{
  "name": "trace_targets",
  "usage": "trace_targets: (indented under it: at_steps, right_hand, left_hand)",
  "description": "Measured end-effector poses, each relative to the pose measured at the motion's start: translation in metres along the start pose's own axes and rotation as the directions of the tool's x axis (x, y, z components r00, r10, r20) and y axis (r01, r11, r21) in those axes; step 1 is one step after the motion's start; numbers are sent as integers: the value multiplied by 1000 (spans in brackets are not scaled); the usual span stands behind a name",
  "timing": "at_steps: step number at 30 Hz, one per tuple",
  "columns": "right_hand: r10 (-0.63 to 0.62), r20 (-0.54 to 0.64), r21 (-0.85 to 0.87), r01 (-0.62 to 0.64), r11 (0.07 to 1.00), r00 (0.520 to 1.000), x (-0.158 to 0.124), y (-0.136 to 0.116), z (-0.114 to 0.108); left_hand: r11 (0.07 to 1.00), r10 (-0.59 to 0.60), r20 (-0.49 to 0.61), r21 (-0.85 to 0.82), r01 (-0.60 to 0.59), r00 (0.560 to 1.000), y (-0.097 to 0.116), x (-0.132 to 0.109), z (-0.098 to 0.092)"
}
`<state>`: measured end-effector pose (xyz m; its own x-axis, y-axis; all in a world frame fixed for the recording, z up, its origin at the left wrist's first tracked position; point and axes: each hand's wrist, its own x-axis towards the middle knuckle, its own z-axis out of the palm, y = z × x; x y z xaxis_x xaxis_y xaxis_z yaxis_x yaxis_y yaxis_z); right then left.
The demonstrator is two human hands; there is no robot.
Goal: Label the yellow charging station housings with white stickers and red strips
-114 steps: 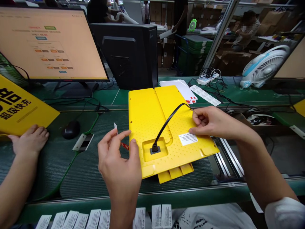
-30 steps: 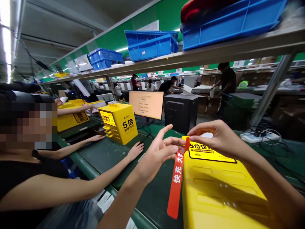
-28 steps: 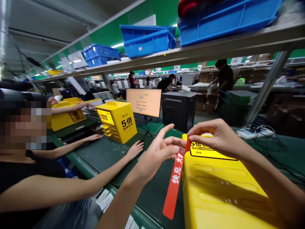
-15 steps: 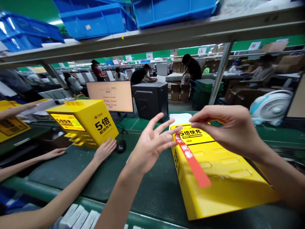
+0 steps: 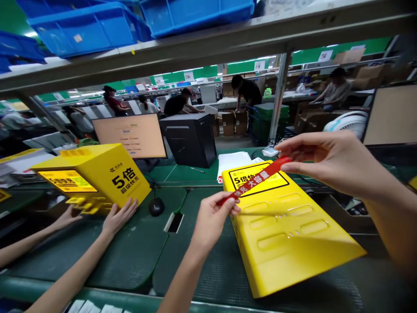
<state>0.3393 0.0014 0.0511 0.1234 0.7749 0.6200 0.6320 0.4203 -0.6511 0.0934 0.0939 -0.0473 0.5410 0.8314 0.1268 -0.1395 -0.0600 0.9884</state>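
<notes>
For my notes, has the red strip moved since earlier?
Yes: the red strip swung up from below the yellow label to across it, between left hand and right hand.

Long factory hall, green walls (image 5: 339, 56) banded with pale panels, strip lights (image 5: 257, 57) glowing along the far run. Steel shelf (image 5: 208, 41) crossed overhead from 9 to 3 o'clock, blue plastic crates (image 5: 87, 28) lined up on it (some overhanging the view's top edge). Green-topped workbench (image 5: 169, 174) filled the near ground. Computer monitor (image 5: 128, 137) stood at 11 o'clock, black computer tower (image 5: 188, 141) just right of it. Steel post (image 5: 278, 95) rose at 1 o'clock. Cardboard boxes (image 5: 229, 123) sat on the pale floor (image 5: 224, 141) near 12 o'clock. Desk fan (image 5: 345, 121) stood at 2 o'clock, partly hidden.
</notes>
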Motion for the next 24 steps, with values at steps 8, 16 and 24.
trace_targets:
  at_steps: [8, 16, 24]
  right_hand:
    - [15, -197, 1, -15, 1000, 980, -17, 16, -8]
    - [183, -241, 341, -93, 935, 953, -19, 100, -4]
    - [460, -222, 459, -324, 827, 860, -47, 137, 46]
  left_hand:
    - [906, 329, -116, 320, -278, 937, 19, 4, -1]
    - [951, 298, -292, 169, -257, 909, -23, 28, 20]
    - [893, 446, -457, 289, -346, 769, -73, 45, 22]
